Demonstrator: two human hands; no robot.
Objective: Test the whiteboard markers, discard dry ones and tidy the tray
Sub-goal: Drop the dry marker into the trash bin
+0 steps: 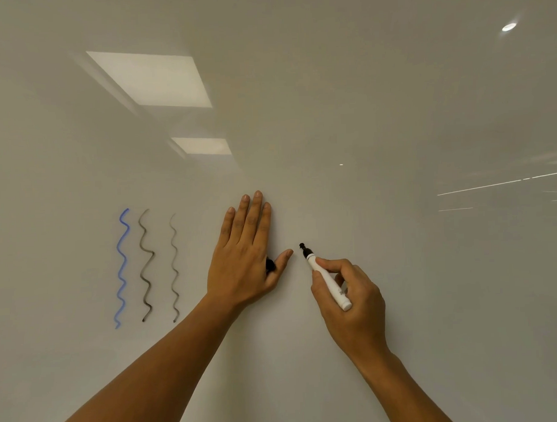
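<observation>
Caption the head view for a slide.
Right hand poises an uncapped black marker at the whiteboard; left hand flat beside three test squiggles.

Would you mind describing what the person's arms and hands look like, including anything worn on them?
Both forearms are bare as far as the frame shows, with no sleeves in view. The left hand and right hand wear no gloves, and no rings, watch or bracelets are visible. The nails are short and unpainted.

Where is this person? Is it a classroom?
Maybe a classroom or an office; I can't tell which. A big shiny whiteboard fills the view, with three wavy test lines on it. The right hand holds an uncapped marker, and square ceiling lights are reflected in the board.
</observation>
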